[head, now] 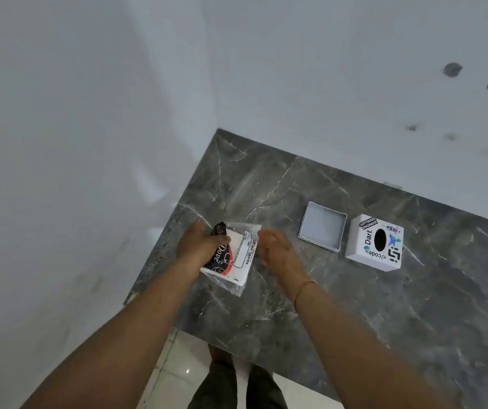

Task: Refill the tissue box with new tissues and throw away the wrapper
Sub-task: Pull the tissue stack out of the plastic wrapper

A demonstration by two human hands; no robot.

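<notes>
Tissue pack (231,258) ×1 — left hand (198,246) grips it | right hand (278,252) spread | box (374,243) ×1

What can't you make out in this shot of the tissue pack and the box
Head view only:
- Left end of the tissue pack: covered by the left hand.
- Small label print: too small and blurred.
- Right hand fingers: motion-blurred, contact with the wrapper unclear.
- Inside of the tissue box: hidden by its walls.
</notes>
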